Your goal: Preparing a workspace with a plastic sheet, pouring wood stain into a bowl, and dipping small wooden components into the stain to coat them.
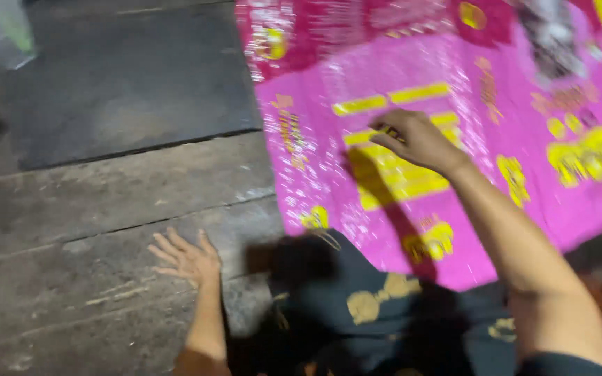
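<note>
Two bare hands down | landmark: pink printed sack, flat on concrete floor | right hand on sack middle, fingers curled, pinching its surface | left hand left of sack, splayed, empty | step: likely smoothing sack; next needs firmer pinch.

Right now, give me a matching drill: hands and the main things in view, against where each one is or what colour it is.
Things:
1. left hand
2. right hand
3. pink sack
4. dark cloth

Descriptions:
A. bright pink with yellow print, spread flat
B. fingers spread, palm down on the grey stone floor
C. dark with pale yellow shapes, at the bottom of the view
D. fingers curled, resting on the pink surface

Pairs: 1-B, 2-D, 3-A, 4-C
</note>
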